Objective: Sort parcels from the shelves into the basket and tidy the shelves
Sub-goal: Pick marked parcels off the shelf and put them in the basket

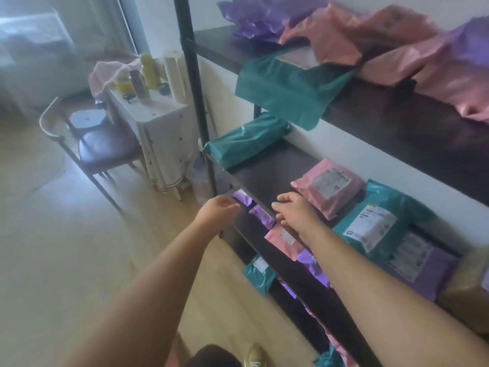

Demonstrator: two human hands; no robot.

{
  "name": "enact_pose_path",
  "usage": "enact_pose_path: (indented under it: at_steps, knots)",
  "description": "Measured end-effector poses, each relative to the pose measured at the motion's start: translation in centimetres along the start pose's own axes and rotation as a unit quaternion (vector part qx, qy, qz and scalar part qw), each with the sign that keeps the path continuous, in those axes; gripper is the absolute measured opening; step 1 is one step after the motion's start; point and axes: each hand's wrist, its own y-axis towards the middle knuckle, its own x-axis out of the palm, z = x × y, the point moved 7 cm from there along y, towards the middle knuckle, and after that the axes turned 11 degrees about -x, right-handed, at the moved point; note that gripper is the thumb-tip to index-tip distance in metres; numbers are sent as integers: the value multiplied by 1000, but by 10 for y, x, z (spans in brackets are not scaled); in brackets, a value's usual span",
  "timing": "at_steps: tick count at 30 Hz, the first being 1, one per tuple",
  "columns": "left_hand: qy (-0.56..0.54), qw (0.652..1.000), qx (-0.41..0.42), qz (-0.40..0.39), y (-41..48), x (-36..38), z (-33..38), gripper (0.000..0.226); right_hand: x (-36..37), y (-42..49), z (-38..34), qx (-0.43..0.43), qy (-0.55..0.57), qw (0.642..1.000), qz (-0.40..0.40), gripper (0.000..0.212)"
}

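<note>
Nothing legible
White labels on the pink parcel [328, 185] and teal parcel [370, 226] beside the right grip [296, 210] are blurred.

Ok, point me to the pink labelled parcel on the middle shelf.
Head view, right of centre: the pink parcel lies flat between the right hand and the teal labelled parcel.

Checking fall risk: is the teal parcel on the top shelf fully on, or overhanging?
Overhanging: the teal parcel droops over the front edge of the top shelf.
</note>
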Motion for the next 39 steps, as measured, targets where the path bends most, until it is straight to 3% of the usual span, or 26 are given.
enact_pose_path:
  at_steps: [8,20,30,33,36,39]
  knots:
    - [-26,1000,-14,-2,70,-16,14,33,20,45,-18,5,-1,1000,-9,23]
    - [-38,998,55,17,211,-90,60,33,74,152,-46,75,8,995,62,20]
    - [90,989,51,-104,291,-84,65,53,123,204,-52,154,-2,983,98,40]
    - [91,989,45,-107,299,-76,63,45,125,207,-44,178,59,977,101,43]
    - [76,984,20,-161,294,-65,60,29,125,206,-38,195,116,969,95,29]
    - [81,978,21,-191,285,-54,58,29,120,201,-29,200,103,970,94,43]
